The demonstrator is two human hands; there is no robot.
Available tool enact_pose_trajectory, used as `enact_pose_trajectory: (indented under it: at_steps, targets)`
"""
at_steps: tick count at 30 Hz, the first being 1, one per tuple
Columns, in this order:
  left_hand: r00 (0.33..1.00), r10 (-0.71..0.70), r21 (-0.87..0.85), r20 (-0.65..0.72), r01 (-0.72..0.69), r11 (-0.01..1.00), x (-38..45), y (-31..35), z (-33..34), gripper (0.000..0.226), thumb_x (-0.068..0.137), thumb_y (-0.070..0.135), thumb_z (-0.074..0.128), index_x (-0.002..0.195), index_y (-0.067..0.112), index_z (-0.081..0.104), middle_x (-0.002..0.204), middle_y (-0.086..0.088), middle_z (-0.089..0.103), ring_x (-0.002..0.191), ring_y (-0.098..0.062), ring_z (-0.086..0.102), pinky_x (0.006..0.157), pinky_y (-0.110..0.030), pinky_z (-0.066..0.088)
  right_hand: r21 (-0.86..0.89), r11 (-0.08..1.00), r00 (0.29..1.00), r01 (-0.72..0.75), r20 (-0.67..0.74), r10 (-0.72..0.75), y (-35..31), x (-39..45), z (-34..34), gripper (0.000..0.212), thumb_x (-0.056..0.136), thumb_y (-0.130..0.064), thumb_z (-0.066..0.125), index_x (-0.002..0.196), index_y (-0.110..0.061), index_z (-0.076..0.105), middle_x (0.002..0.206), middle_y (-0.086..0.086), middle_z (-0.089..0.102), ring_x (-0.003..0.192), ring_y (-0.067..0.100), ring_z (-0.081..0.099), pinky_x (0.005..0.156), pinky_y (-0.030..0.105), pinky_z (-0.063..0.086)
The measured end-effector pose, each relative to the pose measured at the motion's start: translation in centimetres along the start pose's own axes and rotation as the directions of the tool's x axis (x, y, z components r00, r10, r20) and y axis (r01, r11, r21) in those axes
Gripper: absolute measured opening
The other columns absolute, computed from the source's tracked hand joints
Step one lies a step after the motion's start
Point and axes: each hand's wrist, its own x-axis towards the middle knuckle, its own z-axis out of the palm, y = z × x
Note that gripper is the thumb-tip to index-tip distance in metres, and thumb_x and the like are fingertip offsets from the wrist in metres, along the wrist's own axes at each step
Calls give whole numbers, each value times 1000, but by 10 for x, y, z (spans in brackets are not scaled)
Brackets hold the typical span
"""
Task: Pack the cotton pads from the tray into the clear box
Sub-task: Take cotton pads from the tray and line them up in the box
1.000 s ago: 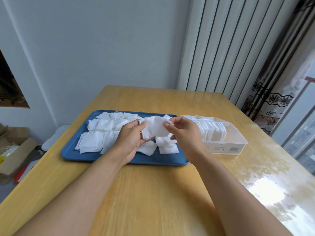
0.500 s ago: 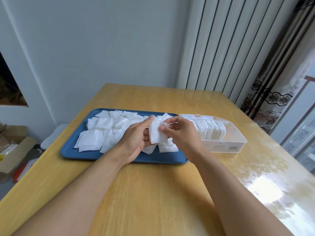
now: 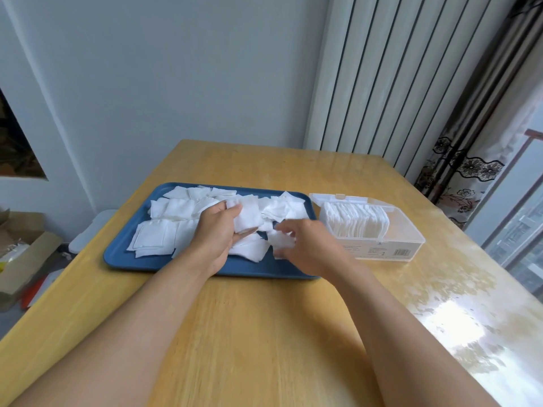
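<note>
Meanwhile, gathering a stack: left hand (image 3: 216, 230) pinching pads (image 3: 248, 217) above the tray (image 3: 123, 257), right hand (image 3: 305, 248), fingers curled, picking another pad (image 3: 280, 240), box (image 3: 408, 230) waiting right.

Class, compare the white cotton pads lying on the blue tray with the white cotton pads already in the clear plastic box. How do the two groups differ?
The cotton pads on the blue tray lie flat, scattered and overlapping; the cotton pads in the clear plastic box stand on edge in one tight row. The tray pads lie loose on the open blue tray, while the box pads are held between the walls of the clear plastic box. Both groups are white, square and soft.
</note>
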Motion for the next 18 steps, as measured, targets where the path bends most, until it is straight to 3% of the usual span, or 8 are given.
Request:
enact_pose_trajectory:
  at_steps: [2,4,8,11,13,15,17,18]
  targets:
    - [1000,-5,-2,0,5,1000,0,0,0,18,105,6,51,98,1,67,115,-17,71,106,-31,71,96,-47,58,-72,997,1000,-1,21,2,-2,-1,4,51,93,-26,68,142,-20,56,138,1,61,133,22,49,101,31,44]
    - [1000,-1,17,11,1,1000,0,-2,1,16,105,6,51,97,2,64,115,-16,70,103,-30,70,96,-48,58,-102,995,999,-17,-29,14,-2,-1,6,44,95,-20,62,139,-14,59,134,5,64,131,25,50,102,33,45]
    - [1000,4,48,25,-5,999,2,-5,1,16,105,7,51,101,1,65,123,-20,69,112,-33,70,95,-46,59,-137,988,993,-66,-105,51,-3,1,10,27,88,-1,55,111,-1,70,104,15,72,105,31,62,83,47,54]
    - [999,17,65,27,-19,998,3,-6,-1,19,106,8,49,108,-3,66,121,-19,71,115,-32,69,94,-43,59,-79,994,986,-73,-155,61,-4,0,6,32,90,3,47,112,-9,66,98,8,69,93,28,60,74,44,53]
    - [999,38,82,22,-40,996,4,-6,-2,22,106,8,48,111,-3,67,119,-17,73,114,-30,69,95,-42,59,68,995,977,-75,-196,87,-6,-1,-1,27,96,-2,43,112,-16,60,91,2,63,82,23,57,61,36,46]
    - [998,60,88,8,-61,994,5,-7,-3,23,106,8,48,111,-6,66,119,-18,72,114,-29,69,94,-41,59,336,940,972,-66,-190,136,-8,0,-6,17,101,-13,43,109,-20,57,86,-2,63,71,18,57,53,27,42]
    - [995,92,105,-23,-89,990,9,-8,-5,24,106,10,49,109,-10,63,111,-17,71,107,-25,68,89,-38,61,584,808,977,-83,-113,182,-11,1,-6,19,102,-20,48,116,-23,59,97,-4,69,76,16,67,58,28,50]
    - [992,113,116,-48,-107,987,11,-8,-6,24,106,10,49,106,-9,62,105,-15,66,103,-23,64,87,-37,62,614,782,979,-107,-75,192,-10,1,-4,25,101,-23,51,126,-25,58,106,-4,69,85,16,70,67,31,54]
